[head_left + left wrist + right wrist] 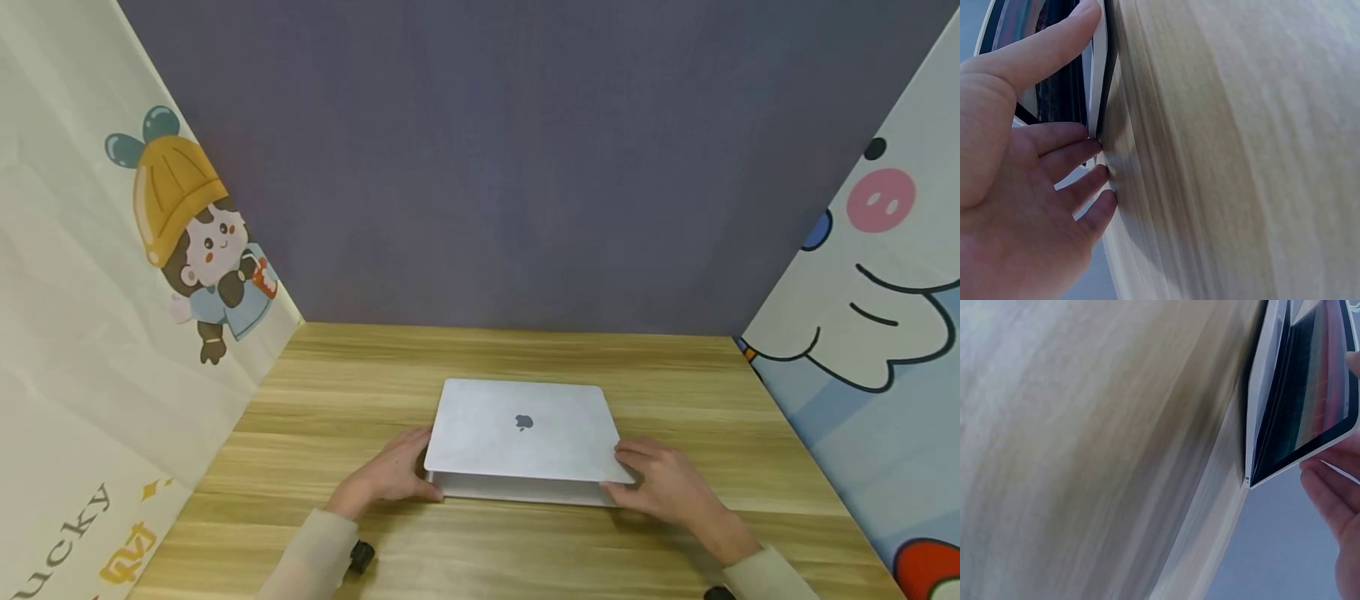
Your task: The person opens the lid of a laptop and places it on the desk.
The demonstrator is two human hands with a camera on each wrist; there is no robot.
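A silver laptop (522,425) lies on the wooden table, its lid partly raised. The lid's outer face carries a dark apple logo (524,422), and the gap below the lid opens toward me. My left hand (390,471) rests against the laptop's left side. In the left wrist view its thumb stretches along the base's front edge, and the fingertips touch the side. My right hand (663,483) pinches the lid near its front right corner. From the right wrist, fingers (1329,494) show behind the lid, with the thumb on the screen side (1329,394).
The wooden table (360,367) extends around the laptop. A dark grey panel (517,167) stands behind it, with printed cartoon sheets on the left (75,250) and right (900,333). A small black object (362,557) sits by the left sleeve.
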